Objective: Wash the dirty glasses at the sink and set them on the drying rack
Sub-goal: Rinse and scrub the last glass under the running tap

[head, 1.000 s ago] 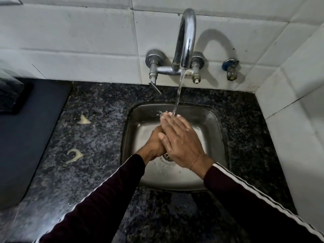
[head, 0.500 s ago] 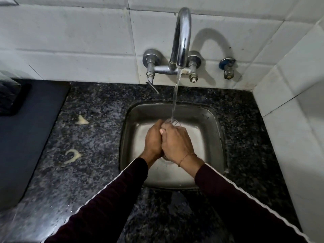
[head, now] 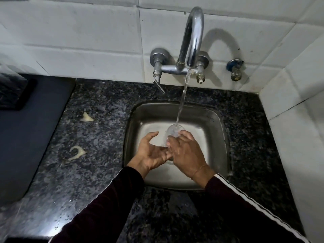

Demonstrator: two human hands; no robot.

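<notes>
Spanning the frame, the dark granite counter (head: 98, 137) surrounds the steel sink (head: 217, 120). The tap (head: 192, 37) runs, and its stream (head: 183, 100) falls into the mouth of a clear glass (head: 172, 131) held over the basin. The right hand (head: 187, 153) grips the glass, fingers curled round its side. The left hand (head: 150, 151) has come off the glass since half a second ago, when both hands were clasped round it; its fingers now spread wide, palm up, fingertips near the base. Judgement: rinsing is under way with one-hand support only, and transfer to the drying rack is not yet begun. No rack is identifiable.
</notes>
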